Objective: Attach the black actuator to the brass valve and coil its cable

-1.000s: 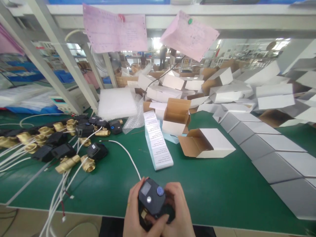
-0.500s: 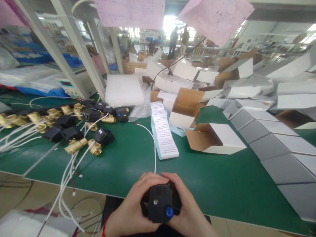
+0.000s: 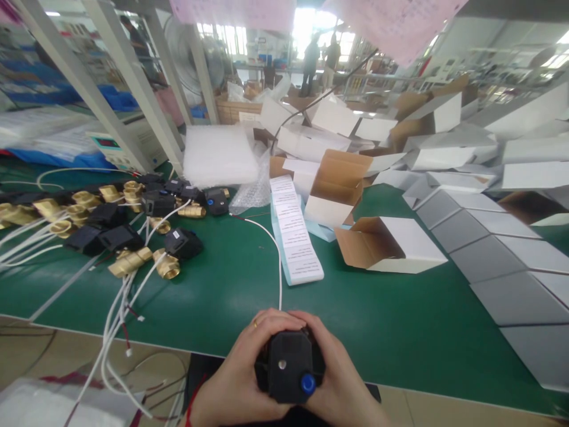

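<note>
Black plastic filled the bottom of the view: the black actuator (image 3: pixel 288 367) sat between your left hand (image 3: pixel 240 382) and your right hand (image 3: pixel 340 382), both wrapped round its sides and clenched on it, low at the near edge of the green mat (image 3: pixel 400 338). A second earlier you had held it further out over the mat with its blue knob on the far right corner. Half a second ago it had already been turned, and since then it had barely shifted. Its flat face was tipped up towards you, and its long axis ran roughly from you towards the bench. The blue knob (image 3: pixel 307 383) was at the near end. The far end pointed away, and the white cable (image 3: pixel 279 267) appeared to leave from there, though your fingers hid the joint.

Beyond your hands the cable ran up the mat beside the strip of labels (image 3: pixel 297 240). To the left lay the heap of brass valves (image 3: pixel 130 261) with their black heads and white leads. To the right an open carton (image 3: pixel 393 244) lay on its side, with flat grey box blanks (image 3: pixel 493 255) in a row past it. Farther back sat a stack of white foam (image 3: pixel 220 155) and more cartons.
</note>
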`<state>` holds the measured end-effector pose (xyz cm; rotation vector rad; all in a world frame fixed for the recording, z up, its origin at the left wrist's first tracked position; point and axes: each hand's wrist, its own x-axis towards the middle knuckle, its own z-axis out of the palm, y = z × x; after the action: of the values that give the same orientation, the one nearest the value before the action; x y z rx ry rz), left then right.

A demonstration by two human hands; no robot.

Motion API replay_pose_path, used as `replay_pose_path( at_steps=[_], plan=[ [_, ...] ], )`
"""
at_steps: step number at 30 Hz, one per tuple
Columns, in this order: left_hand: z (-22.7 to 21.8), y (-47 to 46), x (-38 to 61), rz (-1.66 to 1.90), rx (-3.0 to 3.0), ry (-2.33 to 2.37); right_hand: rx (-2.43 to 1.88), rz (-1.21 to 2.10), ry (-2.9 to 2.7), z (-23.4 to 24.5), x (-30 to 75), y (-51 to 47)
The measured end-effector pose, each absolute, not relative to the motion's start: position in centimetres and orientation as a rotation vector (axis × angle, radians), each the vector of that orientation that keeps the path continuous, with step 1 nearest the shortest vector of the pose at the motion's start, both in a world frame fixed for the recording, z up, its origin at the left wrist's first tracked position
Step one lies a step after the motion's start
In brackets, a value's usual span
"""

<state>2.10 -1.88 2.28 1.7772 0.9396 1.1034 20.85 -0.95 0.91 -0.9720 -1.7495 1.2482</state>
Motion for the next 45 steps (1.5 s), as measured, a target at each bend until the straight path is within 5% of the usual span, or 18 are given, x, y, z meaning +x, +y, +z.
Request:
replay_pose_path(
  at_steps=[35, 45],
  plan=[
    [1.6, -2.0, 1.6, 0.968, 1.279, 1.219, -1.104, 1.300, -1.463, 0.4, 19.6, -0.3],
    [2.0, -0.9, 2.0, 1.212, 0.950, 1.248, -1.061, 1.328, -1.223, -0.3, 17.6, -0.5]
  ],
)
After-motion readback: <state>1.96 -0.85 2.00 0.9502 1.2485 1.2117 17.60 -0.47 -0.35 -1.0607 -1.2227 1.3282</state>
